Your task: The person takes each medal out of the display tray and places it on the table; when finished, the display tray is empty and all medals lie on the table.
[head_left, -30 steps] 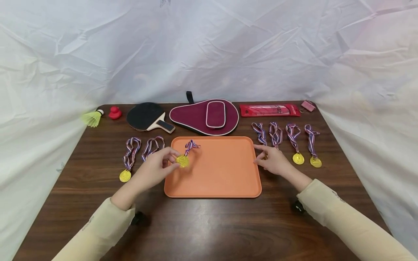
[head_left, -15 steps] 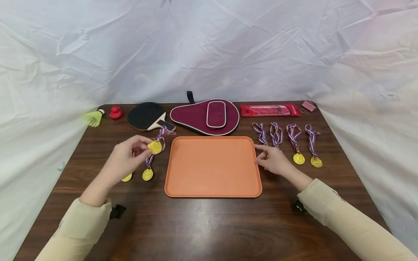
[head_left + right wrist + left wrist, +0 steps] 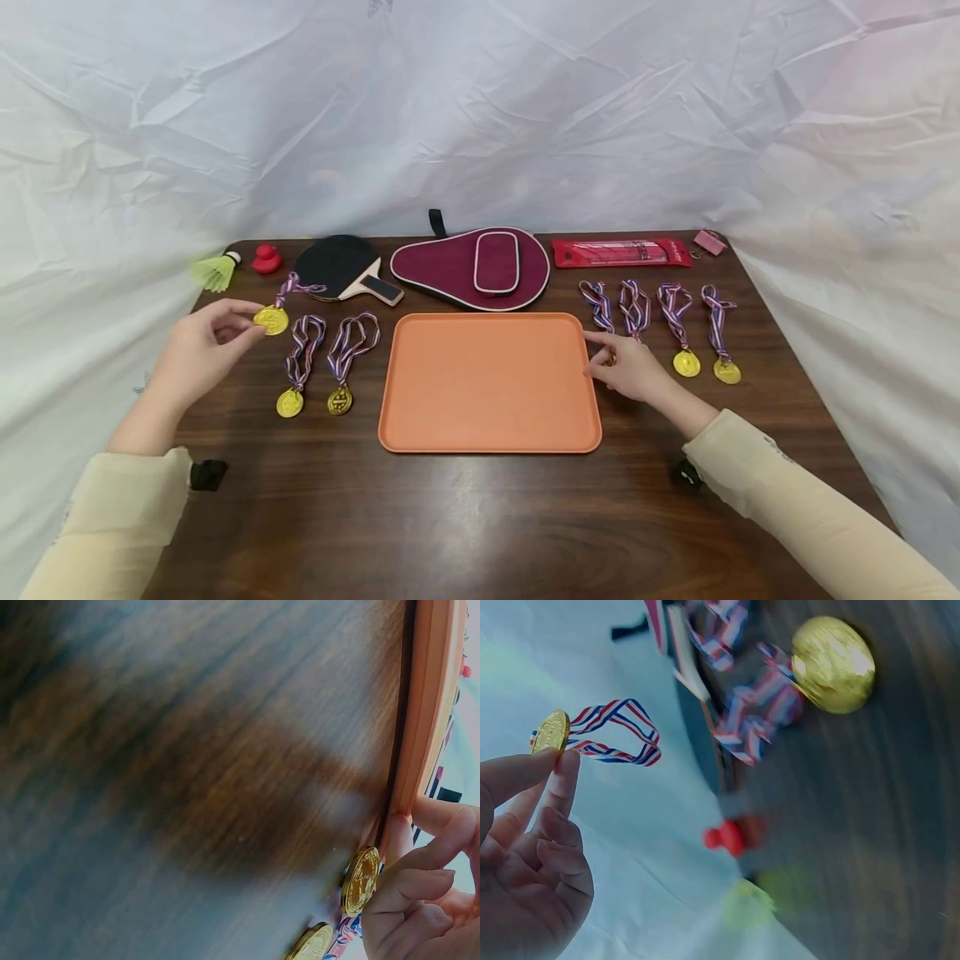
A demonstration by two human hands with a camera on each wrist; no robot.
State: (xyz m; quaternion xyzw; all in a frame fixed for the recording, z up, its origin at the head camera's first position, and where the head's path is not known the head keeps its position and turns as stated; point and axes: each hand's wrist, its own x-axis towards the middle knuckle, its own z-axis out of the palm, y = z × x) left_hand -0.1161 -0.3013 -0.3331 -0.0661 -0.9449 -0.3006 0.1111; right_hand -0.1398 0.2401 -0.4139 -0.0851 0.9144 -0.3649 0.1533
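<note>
My left hand [image 3: 204, 346] pinches a gold medal [image 3: 272, 320] by its disc between thumb and fingers, in the air at the table's left side. The medal's striped ribbon [image 3: 622, 733] sticks out loose beyond the disc. Just to the right, two more medals lie on the table, one with its disc [image 3: 289, 402] nearer the hand and one [image 3: 340, 400] beside the tray. The orange tray [image 3: 491, 383] sits mid-table. At its right edge my right hand [image 3: 630, 367] holds the rim with thumb and forefinger, other fingers curled, partly hiding a medal [image 3: 361, 880] beneath.
Several medals, such as one at the far right [image 3: 726, 371], lie in a row right of the tray. Along the back stand a shuttlecock [image 3: 215, 271], a red rubber duck [image 3: 266, 259], a table tennis bat [image 3: 336, 267], a maroon bat case [image 3: 435, 262], a red packet [image 3: 621, 253] and a pink clip [image 3: 708, 242].
My left hand has carried the medal leftwards from above the tray, past the two lying medals, to the table's left side. The right hand stays at the tray's rim.
</note>
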